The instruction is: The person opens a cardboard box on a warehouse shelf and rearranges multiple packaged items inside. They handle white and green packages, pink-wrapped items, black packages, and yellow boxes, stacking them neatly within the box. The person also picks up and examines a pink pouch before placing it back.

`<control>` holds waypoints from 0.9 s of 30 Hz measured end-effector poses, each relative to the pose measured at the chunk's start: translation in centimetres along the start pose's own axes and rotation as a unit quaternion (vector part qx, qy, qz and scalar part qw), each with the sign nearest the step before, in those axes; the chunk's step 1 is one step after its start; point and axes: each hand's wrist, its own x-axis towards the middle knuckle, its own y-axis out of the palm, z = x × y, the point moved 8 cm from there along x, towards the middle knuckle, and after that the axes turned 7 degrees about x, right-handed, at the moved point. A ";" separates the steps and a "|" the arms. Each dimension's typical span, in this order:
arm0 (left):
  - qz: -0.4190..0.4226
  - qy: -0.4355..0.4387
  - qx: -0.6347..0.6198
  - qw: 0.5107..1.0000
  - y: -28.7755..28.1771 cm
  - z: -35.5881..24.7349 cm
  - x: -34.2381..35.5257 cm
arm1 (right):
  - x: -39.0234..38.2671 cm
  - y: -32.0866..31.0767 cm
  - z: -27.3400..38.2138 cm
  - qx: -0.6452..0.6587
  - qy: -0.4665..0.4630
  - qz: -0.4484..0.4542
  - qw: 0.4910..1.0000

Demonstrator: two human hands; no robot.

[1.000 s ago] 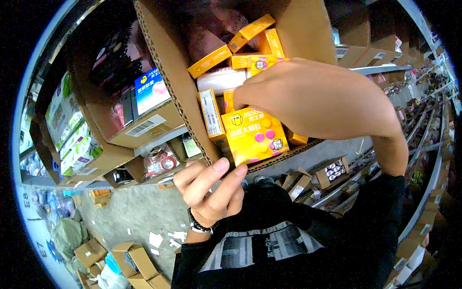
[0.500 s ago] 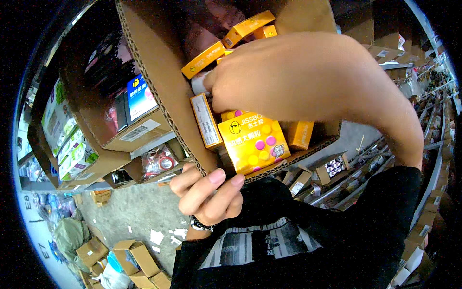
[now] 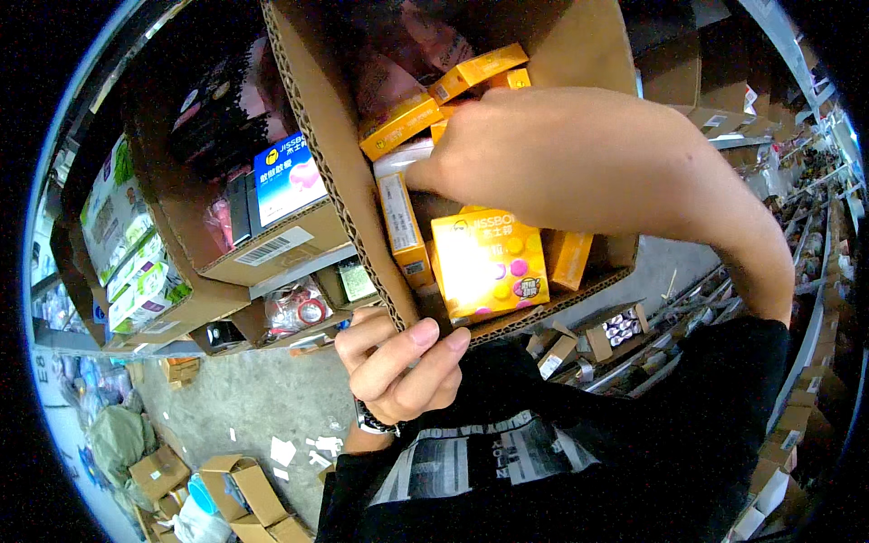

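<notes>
An open brown cardboard box [image 3: 317, 118] fills the upper middle of the head view, tipped toward me. It holds several yellow and orange small boxes; the biggest is a yellow box [image 3: 489, 267] with coloured dots, and a narrow orange-and-white box [image 3: 401, 217] stands to its left. My left hand [image 3: 398, 362] grips the cardboard box's lower front corner from beneath, thumb on the edge. My right hand [image 3: 543, 163] reaches into the box from the right, above the yellow box. Its fingertips are at the narrow boxes near the left wall, and the hand's back hides what they touch.
To the left stands another open carton [image 3: 272, 249] with a blue box [image 3: 290, 176] inside, and shelves with green-and-white packs [image 3: 127, 235]. Below are a grey floor with paper scraps [image 3: 299, 448] and open cartons [image 3: 235, 489]. Racks with small boxes [image 3: 615, 330] run along the right.
My right hand has pushed farther left and deeper into the cardboard box, now covering more of the small boxes. My left hand keeps its grip on the lower corner.
</notes>
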 end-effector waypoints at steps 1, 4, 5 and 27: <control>0.004 0.012 0.005 1.000 0.1 -0.1 0.0 | 0.3 -0.2 -0.2 -0.006 0.013 -0.023 1.000; 0.011 0.035 0.010 0.999 0.2 -0.3 0.2 | 1.3 0.3 0.5 0.020 -0.034 -0.038 0.998; 0.008 0.034 0.007 0.999 0.3 -0.3 0.2 | 1.4 0.7 0.7 0.043 -0.051 -0.043 0.997; -0.025 0.001 0.004 1.000 0.0 -0.1 -0.4 | -1.6 -4.3 -0.7 0.307 0.050 -0.037 0.950</control>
